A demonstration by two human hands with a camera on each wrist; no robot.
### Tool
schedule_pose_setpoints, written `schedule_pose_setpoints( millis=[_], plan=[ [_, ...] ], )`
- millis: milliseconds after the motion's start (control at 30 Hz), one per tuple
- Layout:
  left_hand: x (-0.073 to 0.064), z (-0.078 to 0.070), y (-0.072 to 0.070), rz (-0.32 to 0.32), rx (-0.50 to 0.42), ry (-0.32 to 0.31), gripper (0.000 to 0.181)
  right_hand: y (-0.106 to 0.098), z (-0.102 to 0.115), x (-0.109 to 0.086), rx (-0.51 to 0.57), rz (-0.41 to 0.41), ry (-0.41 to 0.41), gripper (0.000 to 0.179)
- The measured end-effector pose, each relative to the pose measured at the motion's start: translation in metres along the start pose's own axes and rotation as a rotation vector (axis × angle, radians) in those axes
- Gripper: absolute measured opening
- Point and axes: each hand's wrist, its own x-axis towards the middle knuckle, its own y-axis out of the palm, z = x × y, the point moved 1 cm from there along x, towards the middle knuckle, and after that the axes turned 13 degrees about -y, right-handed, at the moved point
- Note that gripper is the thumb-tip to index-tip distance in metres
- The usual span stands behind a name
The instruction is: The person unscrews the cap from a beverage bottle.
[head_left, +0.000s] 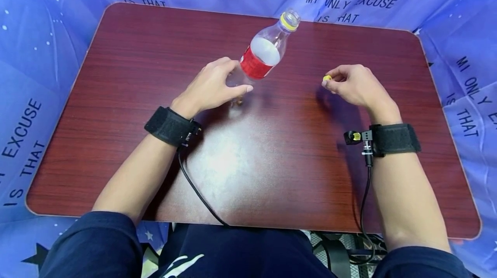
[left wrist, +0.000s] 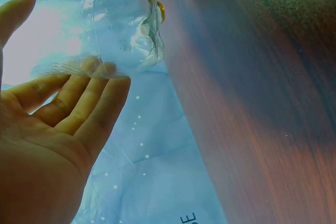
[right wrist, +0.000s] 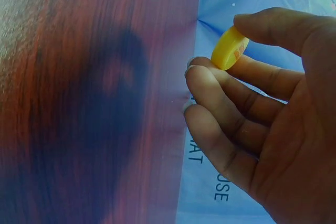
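Head view: one clear, red-labelled bottle (head_left: 258, 61), uncapped, amber residue (head_left: 239, 100) low inside, was gripped by the left hand (head_left: 211, 83); the right hand (head_left: 356, 86) pinched one yellow cap (head_left: 327, 78).

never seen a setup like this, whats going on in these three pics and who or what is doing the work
There is no robot here: a person works with two bare hands. The wide picture comes from a camera worn on the head, looking down. The others come from cameras worn at the wrists: one watches the left hand, the other the right hand. The left hand holds the lower part of a clear bottle with a red label and an open mouth. The right hand pinches a small yellow cap. Below is a reddish-brown table; whether the bottle touches it is hard to tell.
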Motion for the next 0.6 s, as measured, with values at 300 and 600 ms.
schedule_pose_setpoints(
  millis=[300,600],
  plan=[
    [-0.0012,-0.0006,0.0001,0.012,-0.011,-0.005,0.051,0.0032,-0.0053,-0.0008,0.002,0.023,0.013,0.043],
    [-0.0017,0.001,-0.0008,0.012,-0.018,-0.007,0.052,0.0064,-0.0092,0.0,-0.002,0.028,0.0,0.042]
  ],
)
